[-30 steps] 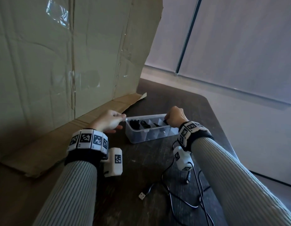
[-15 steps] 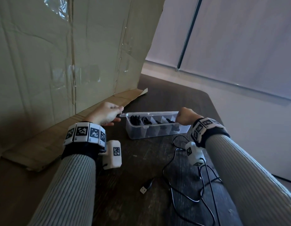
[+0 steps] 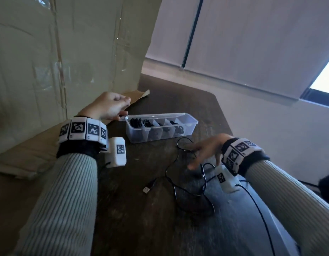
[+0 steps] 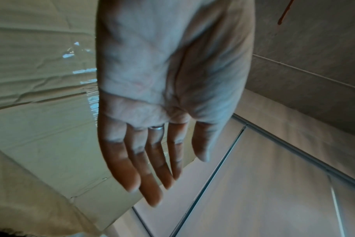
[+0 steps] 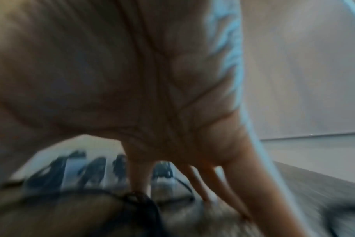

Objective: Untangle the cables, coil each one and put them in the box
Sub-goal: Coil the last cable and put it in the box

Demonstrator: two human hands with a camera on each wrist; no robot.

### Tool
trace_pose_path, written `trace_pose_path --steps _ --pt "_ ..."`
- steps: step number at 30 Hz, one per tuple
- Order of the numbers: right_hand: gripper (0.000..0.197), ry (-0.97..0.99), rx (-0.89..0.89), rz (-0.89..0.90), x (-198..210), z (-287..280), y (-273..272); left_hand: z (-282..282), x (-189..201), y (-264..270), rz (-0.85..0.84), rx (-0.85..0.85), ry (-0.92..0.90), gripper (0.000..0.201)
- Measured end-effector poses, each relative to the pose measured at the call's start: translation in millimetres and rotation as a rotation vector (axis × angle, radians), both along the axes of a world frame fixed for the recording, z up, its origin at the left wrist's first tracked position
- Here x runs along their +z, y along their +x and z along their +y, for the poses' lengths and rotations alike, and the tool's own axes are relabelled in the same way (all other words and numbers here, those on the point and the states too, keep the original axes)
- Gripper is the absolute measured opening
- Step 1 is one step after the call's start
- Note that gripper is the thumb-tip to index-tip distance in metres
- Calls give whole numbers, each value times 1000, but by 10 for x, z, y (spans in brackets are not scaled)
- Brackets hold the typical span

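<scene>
Cables already coiled are seen in the compartments of a clear plastic divided box, which stands lidless on a dark wooden table. One loose black cable is spread in open loops on the table just in front of the box, with its USB plug lying at the left end of the tangle. The right hand is held over the upper loops of this cable, fingers spread and pointed down; nothing is gripped, and whether the fingertips touch the cable cannot be told, since the right wrist view is blurred. The left hand is placed beside the left end of the box; in the left wrist view its fingers are shown nearly straight and empty. A large sheet of taped cardboard is propped up behind the left hand, its lower flap lying on the table.
</scene>
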State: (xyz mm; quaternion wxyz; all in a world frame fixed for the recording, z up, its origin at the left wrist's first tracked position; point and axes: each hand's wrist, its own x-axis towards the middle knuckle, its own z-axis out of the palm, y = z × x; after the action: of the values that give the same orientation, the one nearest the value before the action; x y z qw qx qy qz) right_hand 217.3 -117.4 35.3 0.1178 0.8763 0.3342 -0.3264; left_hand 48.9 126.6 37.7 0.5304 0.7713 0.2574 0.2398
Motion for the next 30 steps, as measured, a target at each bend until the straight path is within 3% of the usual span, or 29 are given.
trace_pose_path --steps 3,6,8,11,14,17,20,21,25,30 --pt "94 93 186 -149 -168 -155 -111 -64 72 -3 8 -44 39 22" --pt "50 227 210 -277 -271 -156 -88 -158 153 20 2 -77 90 26" --pt "28 260 155 -256 -335 -171 -83 -251 213 39 -3 -102 123 28" --pt "22 332 134 -182 -266 -236 -128 -423 282 94 -13 -172 166 27" --pt "15 549 162 -271 -35 -307 -131 -669 357 149 0 -299 228 33" --pt "7 954 58 -324 280 -339 -184 -945 416 199 71 -459 326 53" --pt "10 1228 -69 -273 614 -371 -304 -1123 370 293 163 -553 305 93" --pt "6 1295 -101 -234 712 -388 -353 -1144 335 334 166 -580 273 91" --pt "8 1564 -229 -187 1034 -511 -439 -1060 280 342 122 -647 244 34" --pt "8 1702 -367 -383 1230 -827 -244 -704 284 218 76 -594 195 14"
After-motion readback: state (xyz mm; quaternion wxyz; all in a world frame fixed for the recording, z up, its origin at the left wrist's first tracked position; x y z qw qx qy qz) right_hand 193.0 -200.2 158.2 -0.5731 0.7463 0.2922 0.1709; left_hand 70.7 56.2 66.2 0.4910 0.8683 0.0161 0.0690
